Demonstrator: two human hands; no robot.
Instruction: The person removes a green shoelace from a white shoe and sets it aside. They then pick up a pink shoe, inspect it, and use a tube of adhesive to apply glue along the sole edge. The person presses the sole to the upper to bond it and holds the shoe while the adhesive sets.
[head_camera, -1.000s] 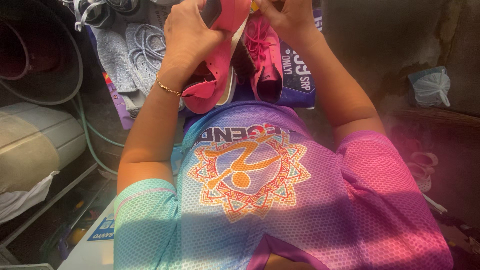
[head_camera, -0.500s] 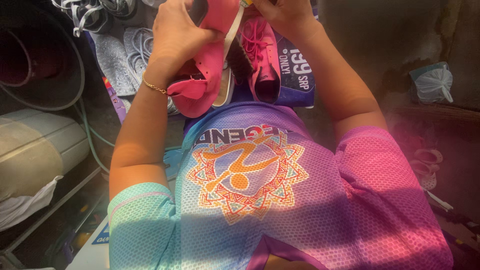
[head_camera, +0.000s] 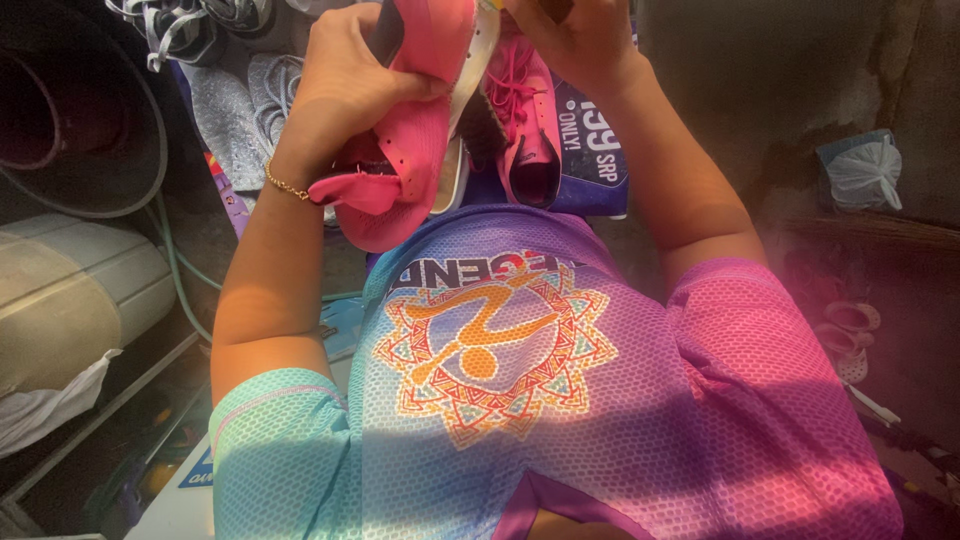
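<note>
Left hand (head_camera: 345, 85) wraps the upper of a pink sneaker (head_camera: 410, 150), heel hanging toward 6 o'clock, toe up at 12. Right hand (head_camera: 580, 40) closes on the sole edge at the shoe's 2 o'clock; what it pinches is cropped. Risk: the grip sits high, so the heel could swing and slip onto the second pink sneaker (head_camera: 525, 130) lying just beneath at 4 o'clock.
</note>
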